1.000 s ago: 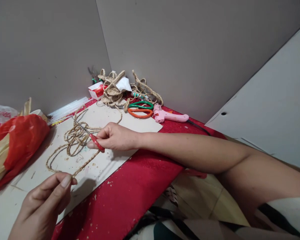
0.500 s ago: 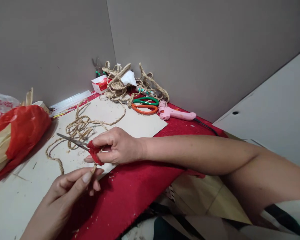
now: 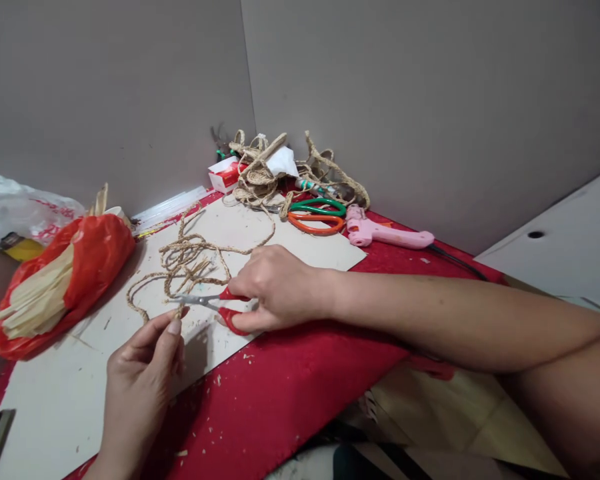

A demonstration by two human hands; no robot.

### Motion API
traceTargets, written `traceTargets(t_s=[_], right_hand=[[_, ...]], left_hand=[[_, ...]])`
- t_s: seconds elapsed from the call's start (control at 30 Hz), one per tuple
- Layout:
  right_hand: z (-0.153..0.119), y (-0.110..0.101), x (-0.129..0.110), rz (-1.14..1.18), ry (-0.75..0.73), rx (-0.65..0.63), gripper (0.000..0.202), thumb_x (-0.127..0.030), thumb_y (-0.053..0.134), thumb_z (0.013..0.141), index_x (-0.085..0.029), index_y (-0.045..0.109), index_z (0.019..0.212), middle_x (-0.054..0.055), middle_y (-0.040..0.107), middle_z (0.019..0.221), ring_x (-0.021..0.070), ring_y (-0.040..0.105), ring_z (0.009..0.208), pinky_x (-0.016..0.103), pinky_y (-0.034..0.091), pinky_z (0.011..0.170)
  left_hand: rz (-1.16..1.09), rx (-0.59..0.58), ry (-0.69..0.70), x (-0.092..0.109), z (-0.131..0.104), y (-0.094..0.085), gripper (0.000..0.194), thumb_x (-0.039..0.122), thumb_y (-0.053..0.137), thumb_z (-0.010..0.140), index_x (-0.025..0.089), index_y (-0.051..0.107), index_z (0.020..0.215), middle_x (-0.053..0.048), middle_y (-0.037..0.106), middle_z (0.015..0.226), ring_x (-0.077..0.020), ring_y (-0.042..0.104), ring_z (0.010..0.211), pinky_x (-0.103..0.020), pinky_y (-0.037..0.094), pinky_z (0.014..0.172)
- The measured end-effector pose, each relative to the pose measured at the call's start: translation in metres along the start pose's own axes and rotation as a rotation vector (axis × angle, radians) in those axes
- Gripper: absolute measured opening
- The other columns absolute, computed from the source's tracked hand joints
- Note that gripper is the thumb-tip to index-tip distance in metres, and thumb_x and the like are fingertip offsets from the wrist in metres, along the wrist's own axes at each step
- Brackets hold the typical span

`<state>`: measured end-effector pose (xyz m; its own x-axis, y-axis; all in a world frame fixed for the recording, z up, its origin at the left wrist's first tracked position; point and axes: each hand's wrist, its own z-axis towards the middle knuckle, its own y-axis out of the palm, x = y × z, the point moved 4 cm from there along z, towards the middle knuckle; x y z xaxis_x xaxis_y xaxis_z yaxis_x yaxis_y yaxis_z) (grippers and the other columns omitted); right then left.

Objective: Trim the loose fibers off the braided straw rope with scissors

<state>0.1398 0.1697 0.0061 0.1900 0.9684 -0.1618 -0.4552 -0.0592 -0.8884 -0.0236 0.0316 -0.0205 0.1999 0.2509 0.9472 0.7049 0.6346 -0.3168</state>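
My right hand (image 3: 273, 287) grips a small pair of scissors (image 3: 200, 301) by its red handles, fingers through the loops. The handles are spread, and the blades point left, at the end of a braided straw cord. My left hand (image 3: 147, 367) pinches that end between thumb and fingertips, just below the blades. The rest of the braided cord (image 3: 190, 250) lies in a loose tangle on a white board (image 3: 60, 400) behind both hands. Whether the blades touch the cord I cannot tell.
A pink glue gun (image 3: 390, 235) with a black cable lies at the right. Scissors with green and orange handles (image 3: 317, 223) rest beside more braided cord (image 3: 257, 177) in the corner. A red plastic bag (image 3: 105, 247) of straw strips stands left. Red cloth (image 3: 280, 387) covers the table.
The scissors' handles have spread, and the blades have come to the cord end in my left hand. My left hand has risen slightly. The view has shifted left.
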Motion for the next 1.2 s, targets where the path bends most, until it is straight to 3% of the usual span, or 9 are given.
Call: traceTargets(t_s=[0.13, 0.33, 0.5, 0.67, 0.77, 0.87, 1.0, 1.07, 1.2], right_hand=[[-0.002, 0.005, -0.009, -0.184, -0.020, -0.159, 0.042, -0.050, 0.046, 0.083, -0.015, 0.067, 0.074, 0.008, 0.068, 0.065, 0.0189, 0.060, 0.060, 0.032, 0.031, 0.062], [-0.001, 0.008, -0.013, -0.213, -0.038, -0.174, 0.040, -0.047, 0.047, 0.085, -0.014, 0.067, 0.079, 0.010, 0.070, 0.069, 0.0225, 0.064, 0.067, 0.035, 0.034, 0.068], [0.000, 0.008, -0.016, -0.205, 0.003, -0.243, 0.039, -0.046, 0.048, 0.086, -0.014, 0.068, 0.077, 0.010, 0.070, 0.069, 0.0219, 0.064, 0.068, 0.033, 0.033, 0.065], [0.001, 0.008, -0.013, -0.148, 0.031, -0.293, 0.029, -0.033, 0.049, 0.088, -0.015, 0.068, 0.074, 0.007, 0.069, 0.069, 0.0156, 0.059, 0.063, 0.029, 0.026, 0.059], [0.002, 0.007, -0.002, 0.012, 0.111, -0.193, 0.029, -0.033, 0.050, 0.086, -0.016, 0.066, 0.069, 0.003, 0.066, 0.064, 0.0101, 0.050, 0.056, 0.026, 0.023, 0.055], [0.003, 0.003, 0.009, 0.273, 0.209, 0.059, 0.030, -0.034, 0.052, 0.086, -0.015, 0.063, 0.065, -0.002, 0.057, 0.057, 0.0067, 0.040, 0.052, 0.023, 0.025, 0.054], [0.005, 0.003, 0.008, 0.623, 0.156, 0.333, 0.025, -0.036, 0.059, 0.083, -0.013, 0.063, 0.075, 0.000, 0.057, 0.070, 0.0080, 0.045, 0.066, 0.021, 0.035, 0.065], [0.007, 0.011, 0.003, 0.811, 0.154, 0.294, 0.025, -0.038, 0.060, 0.082, -0.013, 0.063, 0.082, 0.001, 0.058, 0.077, 0.0090, 0.047, 0.072, 0.022, 0.038, 0.070], [0.010, 0.031, -0.001, 1.136, 0.303, 0.025, 0.032, -0.045, 0.063, 0.077, -0.013, 0.059, 0.073, -0.006, 0.043, 0.060, 0.0063, 0.035, 0.058, 0.020, 0.029, 0.055]], left_hand=[[0.040, 0.068, 0.012, 0.002, -0.001, 0.002, 0.033, 0.046, 0.073, 0.069, 0.020, 0.071, 0.089, 0.005, 0.052, 0.048, -0.0087, 0.043, 0.044, -0.017, 0.032, 0.040], [0.057, 0.101, 0.016, 0.008, -0.007, 0.005, 0.034, 0.046, 0.072, 0.069, 0.019, 0.071, 0.089, 0.005, 0.052, 0.047, -0.0101, 0.043, 0.045, -0.019, 0.035, 0.043], [0.050, 0.079, 0.002, 0.001, -0.003, 0.002, 0.034, 0.045, 0.073, 0.069, 0.018, 0.072, 0.090, 0.004, 0.054, 0.047, -0.0096, 0.043, 0.045, -0.018, 0.033, 0.041], [-0.067, 0.043, -0.006, -0.004, 0.003, 0.002, 0.035, 0.039, 0.074, 0.069, 0.018, 0.073, 0.097, 0.005, 0.051, 0.049, -0.0101, 0.045, 0.047, -0.020, 0.037, 0.045], [-0.115, 0.036, 0.002, -0.002, 0.002, 0.002, 0.034, 0.038, 0.074, 0.070, 0.018, 0.073, 0.097, 0.006, 0.048, 0.049, -0.0101, 0.044, 0.046, -0.021, 0.037, 0.044], [-0.113, 0.020, -0.007, -0.003, 0.000, 0.002, 0.033, 0.039, 0.074, 0.071, 0.019, 0.072, 0.097, 0.005, 0.051, 0.052, -0.0102, 0.045, 0.049, -0.020, 0.037, 0.045], [-0.015, -0.068, -0.025, -0.004, -0.005, 0.006, 0.038, 0.042, 0.077, 0.067, 0.021, 0.073, 0.098, 0.004, 0.054, 0.052, -0.0108, 0.045, 0.049, -0.021, 0.037, 0.045], [0.046, -0.099, -0.001, -0.001, -0.009, 0.010, 0.040, 0.044, 0.077, 0.065, 0.020, 0.074, 0.096, 0.004, 0.052, 0.051, -0.0105, 0.043, 0.047, -0.021, 0.035, 0.044], [0.214, -0.091, 0.184, 0.013, -0.013, 0.014, 0.035, 0.043, 0.074, 0.069, 0.022, 0.074, 0.097, 0.004, 0.053, 0.057, -0.0100, 0.042, 0.049, -0.021, 0.036, 0.047]])
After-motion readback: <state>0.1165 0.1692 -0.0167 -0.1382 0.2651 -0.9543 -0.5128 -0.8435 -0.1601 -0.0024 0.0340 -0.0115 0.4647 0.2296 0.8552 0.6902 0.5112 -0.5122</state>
